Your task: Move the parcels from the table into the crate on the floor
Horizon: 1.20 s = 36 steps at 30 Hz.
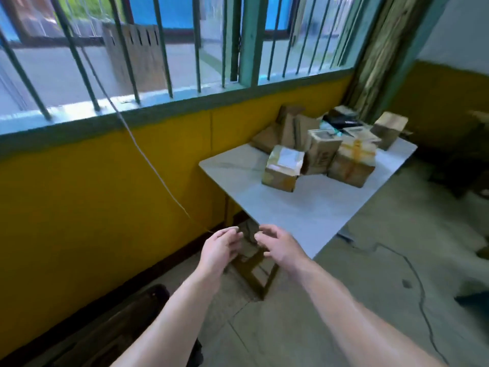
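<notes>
Several cardboard parcels stand in a cluster on the far half of the white table (304, 215). Closest to me is a taped parcel (283, 168), and to its right sits another bound with yellow tape (353, 162). On the floor under the table's near corner is the brown crate (255, 274), with what looks like a parcel (247, 247) inside it. My left hand (221, 250) and my right hand (280, 247) hover just above the crate, a little apart. The fingers of both are relaxed and hold nothing. The hands hide part of the crate.
A yellow wall with a barred window runs along the left, and a white cord (148, 160) hangs down it. A dark object (127, 321) lies on the floor at bottom left. A thin cable (412, 274) trails across the concrete floor on the right.
</notes>
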{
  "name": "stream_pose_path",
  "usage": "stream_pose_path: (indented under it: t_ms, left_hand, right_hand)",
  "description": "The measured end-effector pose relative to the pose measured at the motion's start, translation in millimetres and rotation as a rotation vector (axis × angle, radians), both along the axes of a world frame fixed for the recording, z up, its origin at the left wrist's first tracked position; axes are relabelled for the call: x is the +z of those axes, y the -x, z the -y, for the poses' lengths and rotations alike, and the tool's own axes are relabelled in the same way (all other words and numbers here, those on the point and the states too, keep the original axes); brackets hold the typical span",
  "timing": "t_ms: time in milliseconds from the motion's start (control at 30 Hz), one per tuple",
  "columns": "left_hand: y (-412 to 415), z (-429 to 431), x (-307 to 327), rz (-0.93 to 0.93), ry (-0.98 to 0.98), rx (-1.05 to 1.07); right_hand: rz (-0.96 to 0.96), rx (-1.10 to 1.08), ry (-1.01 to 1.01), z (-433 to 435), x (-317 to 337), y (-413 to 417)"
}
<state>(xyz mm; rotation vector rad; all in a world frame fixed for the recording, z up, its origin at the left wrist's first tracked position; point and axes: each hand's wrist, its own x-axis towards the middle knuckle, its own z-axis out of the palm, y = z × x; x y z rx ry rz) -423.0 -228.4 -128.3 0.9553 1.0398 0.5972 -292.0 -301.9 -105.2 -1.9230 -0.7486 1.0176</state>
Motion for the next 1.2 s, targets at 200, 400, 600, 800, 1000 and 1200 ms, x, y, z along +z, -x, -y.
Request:
stream_pose_path:
  t_ms: [200, 400, 600, 800, 1000, 1200]
  left_hand:
    - [-139.1, 17.8, 18.5, 0.016, -0.011, -0.053]
    - [-237.5, 7.5, 28.1, -0.027, -0.048, -0.111]
    - [-322.9, -47.4, 9.5, -0.058, -0.114, -0.063]
    - [-388.1, -121.7, -7.7, -0.170, -0.267, 0.048]
    - [-462.4, -128.4, -18.4, -0.138, -0.242, -0.163]
    - [-541.6, -125.2, -20.7, -0.304, -0.276, -0.247]
  right_hand:
    - [0.053, -0.013, -0.010, 30.0, 13.3, -140.2]
    - [0.042, -0.049, -0.007, 17.4, 8.1, -244.4]
    - [0.003, -0.058, 0.002, -31.9, -11.5, -321.5]
    - [0.056, -0.037, 0.048, -98.1, -18.6, -399.2]
    - [0.092, -0.094, 0.045, -134.8, -17.5, -467.5]
    - [0.235, -0.144, -0.090, -158.8, -12.8, -557.0]
